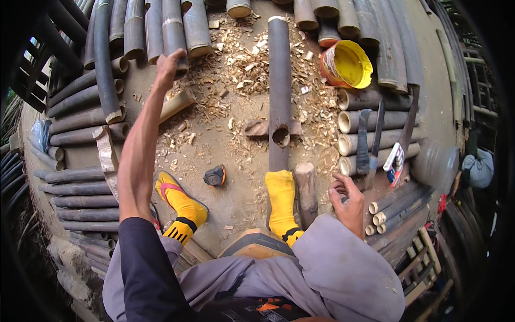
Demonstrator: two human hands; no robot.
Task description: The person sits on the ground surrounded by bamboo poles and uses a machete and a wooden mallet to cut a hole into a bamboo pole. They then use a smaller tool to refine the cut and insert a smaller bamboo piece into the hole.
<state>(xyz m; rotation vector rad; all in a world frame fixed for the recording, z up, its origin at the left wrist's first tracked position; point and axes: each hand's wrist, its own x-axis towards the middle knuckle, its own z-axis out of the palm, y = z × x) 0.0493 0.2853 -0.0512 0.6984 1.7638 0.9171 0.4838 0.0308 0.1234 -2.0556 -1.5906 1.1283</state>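
My left hand (168, 67) reaches far forward, its fingers curled over the near end of a dark bamboo pole (173, 29) in the back row. My right hand (347, 199) hovers by my right knee, fingers loosely bent and apart, holding nothing. Between my hands lies another bamboo pole (279, 70), pointing away from me across a wooden block (256, 127). A dark round hole (280, 136) shows in its upper side. My right foot in a yellow sock (280, 201) is at its near end, beside a short upright wooden stump (307, 188).
Pale shavings (244, 67) litter the ground. A black tape measure (215, 175) lies near my left foot. On the right are a yellow-lined bucket (347, 64), long blades (377, 137), a hand saw (402, 145) and stacked bamboo (375, 121). More bamboo (80, 188) lies left.
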